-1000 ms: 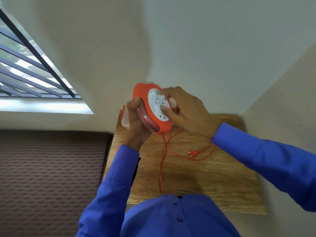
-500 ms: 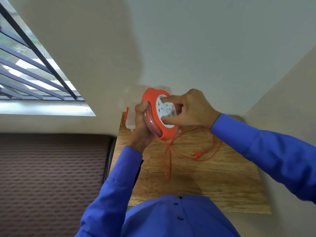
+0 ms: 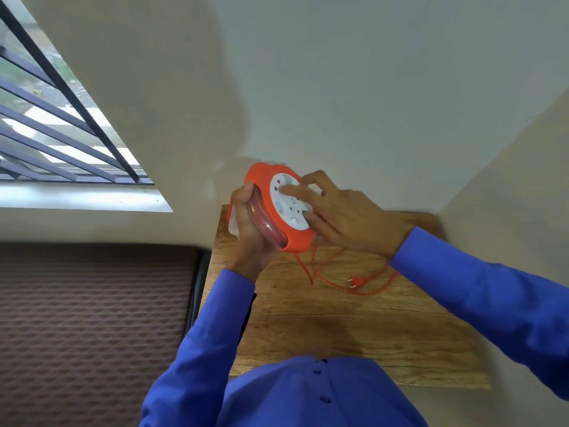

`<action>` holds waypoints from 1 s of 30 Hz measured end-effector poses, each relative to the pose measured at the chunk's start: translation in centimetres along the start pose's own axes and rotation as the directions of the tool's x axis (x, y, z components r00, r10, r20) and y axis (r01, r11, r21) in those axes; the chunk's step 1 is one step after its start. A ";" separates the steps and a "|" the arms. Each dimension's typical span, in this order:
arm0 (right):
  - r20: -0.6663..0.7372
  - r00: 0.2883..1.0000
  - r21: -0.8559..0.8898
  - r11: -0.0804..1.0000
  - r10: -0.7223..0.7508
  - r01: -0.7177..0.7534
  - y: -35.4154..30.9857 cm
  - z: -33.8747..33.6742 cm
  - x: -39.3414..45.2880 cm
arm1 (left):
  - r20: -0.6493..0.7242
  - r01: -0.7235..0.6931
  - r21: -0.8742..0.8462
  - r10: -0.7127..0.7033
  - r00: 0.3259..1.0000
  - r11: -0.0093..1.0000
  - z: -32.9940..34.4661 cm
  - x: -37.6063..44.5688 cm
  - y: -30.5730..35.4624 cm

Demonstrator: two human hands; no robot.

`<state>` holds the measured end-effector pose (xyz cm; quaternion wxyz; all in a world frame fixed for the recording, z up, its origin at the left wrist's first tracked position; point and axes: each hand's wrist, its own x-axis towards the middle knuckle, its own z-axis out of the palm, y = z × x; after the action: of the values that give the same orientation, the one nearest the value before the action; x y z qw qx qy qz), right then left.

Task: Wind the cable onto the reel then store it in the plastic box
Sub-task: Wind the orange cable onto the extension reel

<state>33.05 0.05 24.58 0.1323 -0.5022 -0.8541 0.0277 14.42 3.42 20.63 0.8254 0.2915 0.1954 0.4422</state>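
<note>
Head camera view, looking down at an orange cable reel (image 3: 277, 208) held upright above the far left corner of a wooden table (image 3: 354, 328). Its white socket face (image 3: 289, 204) is turned toward the person's right. It looks like hard, smooth plastic, rigid and fairly light, best gripped around the rim, as it is now. The left hand (image 3: 249, 232) wraps the clear edge of the reel, fingers curled tight around it. The right hand (image 3: 335, 214) lies spread on the white face, fingertips pressed into it, probably turning it to draw cable in. A thin orange cable (image 3: 378, 291) hangs from the bottom of the reel and trails in loose loops on the table, ending in an orange plug (image 3: 357, 282). It looks soft and floppy, likely to tangle unless guided. Behind the left hand, a corner of the pale plastic box (image 3: 232, 224) shows; whether anything is inside cannot be seen. Winding seems well along, with a short length left.
</note>
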 end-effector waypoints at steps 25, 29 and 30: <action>-0.199 0.861 0.321 0.862 0.467 -0.393 0.6 1.3 0.4 | 0.064 -0.028 0.250 0.013 0.998 0.968 1.1 0.6 -0.9; -0.176 0.984 -0.011 0.999 -0.038 0.037 1.4 0.5 -1.3 | 0.035 0.002 0.053 -0.004 0.999 0.999 0.7 1.1 -1.2; -0.111 0.989 -0.053 0.994 -0.098 0.093 1.9 0.4 -1.5 | 0.052 0.003 0.054 -0.006 0.999 0.999 0.6 1.1 -1.3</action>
<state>35.22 -0.29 23.52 0.1696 -0.4646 -0.8687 -0.0276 16.20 3.57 20.16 0.8230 0.3245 0.1863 0.4274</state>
